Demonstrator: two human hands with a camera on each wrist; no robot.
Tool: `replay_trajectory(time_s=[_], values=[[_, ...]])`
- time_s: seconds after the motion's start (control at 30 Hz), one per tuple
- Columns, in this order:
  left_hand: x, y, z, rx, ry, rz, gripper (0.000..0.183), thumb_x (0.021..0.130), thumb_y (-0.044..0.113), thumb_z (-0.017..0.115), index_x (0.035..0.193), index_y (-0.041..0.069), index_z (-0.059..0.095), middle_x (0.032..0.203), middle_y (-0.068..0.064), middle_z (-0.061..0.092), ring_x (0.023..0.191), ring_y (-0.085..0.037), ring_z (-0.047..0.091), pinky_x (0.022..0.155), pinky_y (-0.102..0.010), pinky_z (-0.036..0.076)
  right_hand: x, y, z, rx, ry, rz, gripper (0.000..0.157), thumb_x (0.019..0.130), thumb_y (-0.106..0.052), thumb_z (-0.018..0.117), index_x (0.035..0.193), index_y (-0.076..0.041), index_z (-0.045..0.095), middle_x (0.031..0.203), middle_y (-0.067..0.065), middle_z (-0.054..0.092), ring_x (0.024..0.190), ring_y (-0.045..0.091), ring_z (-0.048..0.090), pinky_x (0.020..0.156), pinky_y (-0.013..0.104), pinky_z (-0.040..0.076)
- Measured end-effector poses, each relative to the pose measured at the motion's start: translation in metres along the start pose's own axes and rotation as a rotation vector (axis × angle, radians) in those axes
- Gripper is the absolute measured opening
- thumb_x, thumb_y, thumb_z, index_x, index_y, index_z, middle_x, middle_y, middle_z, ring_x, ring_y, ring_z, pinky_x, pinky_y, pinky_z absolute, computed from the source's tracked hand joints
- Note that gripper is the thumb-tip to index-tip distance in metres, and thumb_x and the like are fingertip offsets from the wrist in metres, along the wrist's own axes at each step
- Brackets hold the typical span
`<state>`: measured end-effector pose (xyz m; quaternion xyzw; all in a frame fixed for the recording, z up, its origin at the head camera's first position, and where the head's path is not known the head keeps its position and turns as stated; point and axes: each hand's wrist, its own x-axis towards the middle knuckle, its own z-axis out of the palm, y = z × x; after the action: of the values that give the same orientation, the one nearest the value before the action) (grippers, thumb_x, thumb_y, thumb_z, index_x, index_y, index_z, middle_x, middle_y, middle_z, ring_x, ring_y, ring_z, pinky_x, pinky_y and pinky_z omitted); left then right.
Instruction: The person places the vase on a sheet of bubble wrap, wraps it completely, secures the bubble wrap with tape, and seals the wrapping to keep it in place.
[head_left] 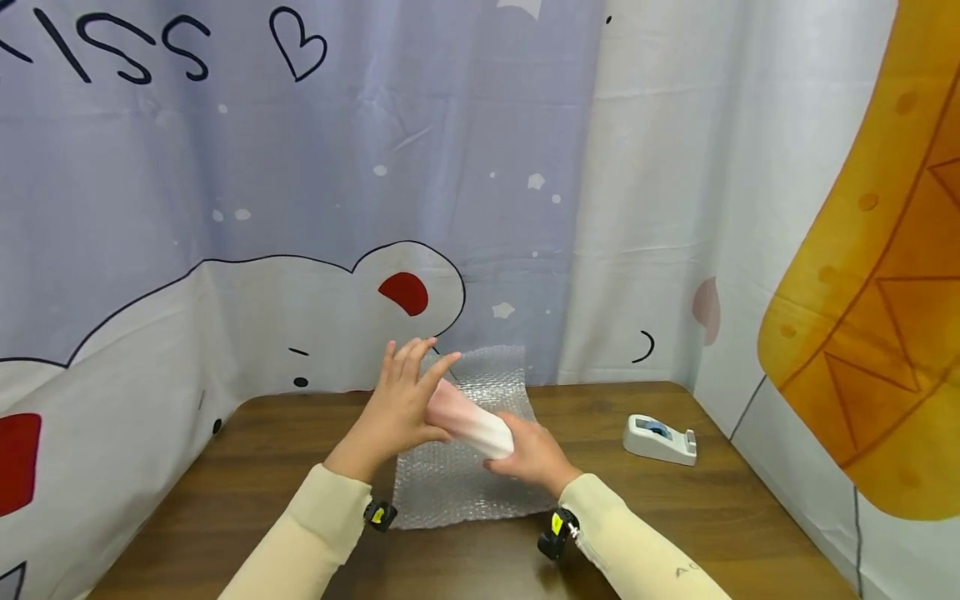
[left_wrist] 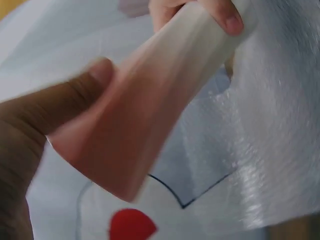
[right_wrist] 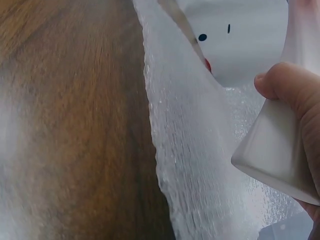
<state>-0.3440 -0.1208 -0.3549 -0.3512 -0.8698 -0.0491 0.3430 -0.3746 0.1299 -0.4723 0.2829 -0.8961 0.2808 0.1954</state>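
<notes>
A person in cream long sleeves (head_left: 303, 529) holds a smooth, flared vase-like piece, pink fading to white (head_left: 471, 420), in the air above a brown wood-grain table (head_left: 720, 525). The right hand (head_left: 534, 454) clamps the white end, its fingers and thumb curled round it. The left hand (head_left: 397, 408) stands at the wide pink end, fingers straight and spread, thumb along the side; whether every fingertip touches cannot be told. Beneath lies a clear sheet of bubble wrap (head_left: 468, 498), partly hidden by both hands and the piece, its far end rising past the table's far edge. A white tape dispenser with a blue core (head_left: 660, 440) sits toward the table's far right corner, near its right edge and well apart from the wrap. Small black devices with yellow marks (head_left: 380, 515) are strapped at both wrists, the right one just beside the wrap's near right corner. Behind the table's far edge hangs a lilac and white printed curtain (head_left: 510, 108), with an orange shape (head_left: 862, 333) at right.
</notes>
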Motion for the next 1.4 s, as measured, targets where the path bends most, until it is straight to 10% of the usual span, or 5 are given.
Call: replay_trajectory(time_s=[0.3,0.53,0.73,0.93,1.4], values=[[-0.002,0.028,0.015,0.461,-0.291,0.131,0.114,0.053,0.049,0.083,0.145,0.014,0.026,0.149,-0.021,0.010,0.136,-0.038,0.006,0.108,-0.048,-0.001,0.002,-0.002,0.004,-0.073,-0.026,-0.038,0.061,0.061,-0.045,0.077,0.113,-0.023,0.053,0.091,-0.013,0.058,0.073,0.005,0.053,0.061,0.025,0.044],[-0.006,0.033,0.030,0.624,-0.311,0.083,0.092,0.065,0.038,0.079,0.142,0.012,0.035,0.145,-0.025,0.021,0.134,-0.039,0.018,0.108,-0.048,0.008,0.002,-0.005,-0.002,-0.207,0.018,-0.122,0.060,0.057,-0.041,0.077,0.108,-0.020,0.053,0.086,-0.010,0.057,0.071,0.007,0.052,0.060,0.026,0.044],[-0.004,0.030,0.040,0.573,-0.264,0.063,0.080,0.066,0.028,0.079,0.136,0.010,0.043,0.137,-0.027,0.034,0.129,-0.041,0.028,0.107,-0.048,0.014,0.004,-0.003,-0.011,-0.310,0.011,-0.142,0.067,0.056,-0.040,0.077,0.114,-0.018,0.052,0.089,-0.009,0.058,0.075,0.009,0.053,0.065,0.029,0.045],[-0.005,0.022,0.047,0.430,-0.146,0.083,0.041,0.061,0.012,0.078,0.094,0.011,0.054,0.088,-0.011,0.055,0.088,-0.031,0.056,0.088,-0.044,0.041,0.008,-0.001,-0.019,-0.396,0.003,-0.151,0.074,0.055,-0.041,0.076,0.119,-0.015,0.051,0.092,-0.006,0.059,0.077,0.011,0.054,0.066,0.030,0.046],[-0.027,0.021,0.055,0.173,-0.152,-0.016,0.046,0.049,0.016,0.078,0.087,0.010,0.053,0.077,-0.004,0.053,0.074,-0.025,0.055,0.068,-0.040,0.046,0.019,-0.006,-0.040,-0.523,-0.153,-0.268,0.063,0.051,-0.046,0.073,0.106,-0.023,0.054,0.084,-0.012,0.053,0.070,0.008,0.052,0.056,0.031,0.045]])
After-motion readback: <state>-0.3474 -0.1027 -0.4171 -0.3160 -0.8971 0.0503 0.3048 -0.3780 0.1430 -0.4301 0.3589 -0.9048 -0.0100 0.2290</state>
